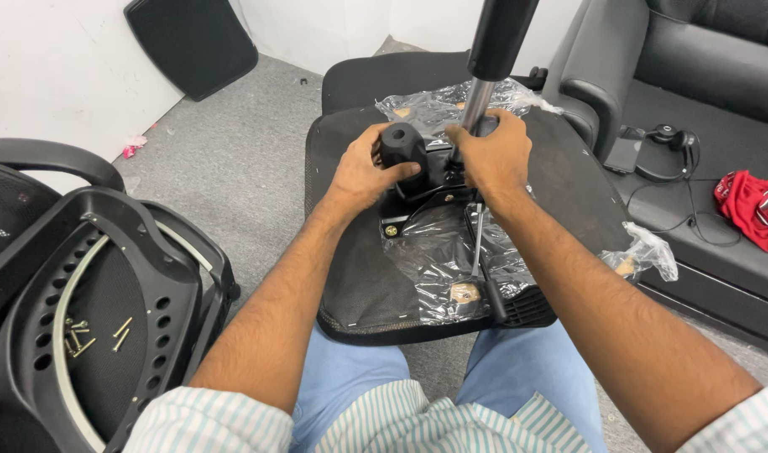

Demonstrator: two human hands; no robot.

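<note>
An upturned black chair seat (350, 277) rests on my knees, partly covered in clear plastic wrap (434, 260). A black metal mechanism plate (426, 189) is mounted on its underside. My left hand (363, 172) grips the plate's black round knob (401, 144). My right hand (495, 155) wraps around the base of the gas-lift cylinder (493, 50), whose chrome rod stands upright out of the plate. A thin lever with a black handle (485, 268) lies over the plastic, toward me.
A black plastic chair back (107, 285) lies at the left with several loose brass screws (120, 334) on it. A black sofa (686, 75) at the right holds headphones (669, 147) and a red cloth (753, 210). A black panel (191, 42) leans on the wall.
</note>
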